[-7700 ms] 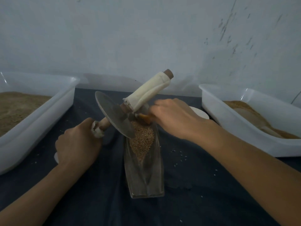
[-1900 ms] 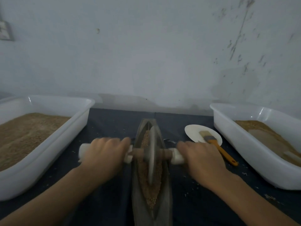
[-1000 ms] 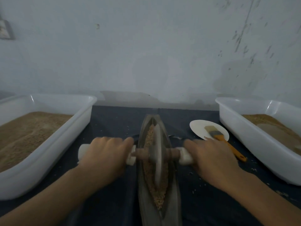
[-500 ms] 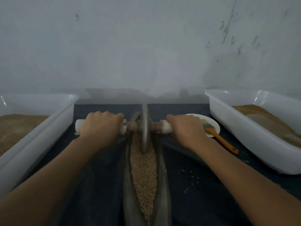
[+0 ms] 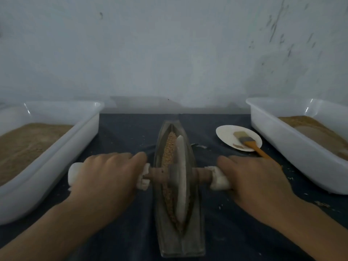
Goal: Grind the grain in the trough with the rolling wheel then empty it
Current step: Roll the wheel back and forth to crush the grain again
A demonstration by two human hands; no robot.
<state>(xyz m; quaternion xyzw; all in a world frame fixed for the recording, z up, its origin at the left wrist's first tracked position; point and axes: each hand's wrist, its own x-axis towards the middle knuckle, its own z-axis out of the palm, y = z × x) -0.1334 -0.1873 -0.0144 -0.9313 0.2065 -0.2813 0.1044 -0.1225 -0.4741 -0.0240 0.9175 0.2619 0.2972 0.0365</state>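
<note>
A long boat-shaped metal trough [image 5: 195,232] lies lengthways in front of me on a dark cloth, with tan grain [image 5: 168,149] in its groove. The metal rolling wheel [image 5: 181,178] stands on edge in the middle of the groove. A wooden axle [image 5: 157,173] runs through it, its ends wrapped in white cloth. My left hand [image 5: 107,176] grips the left wrapped handle, and my right hand [image 5: 252,179] grips the right one.
A white tub [image 5: 62,153] of brown meal stands at the left, another white tub [image 5: 293,157] of brown meal at the right. A white plate [image 5: 226,134] with an orange-handled brush [image 5: 250,144] sits right of the trough. A grey wall rises behind.
Both hands have drawn the wheel back from the far end of the trough to its middle. Over the earlier frames it rolled to and fro along the groove.
</note>
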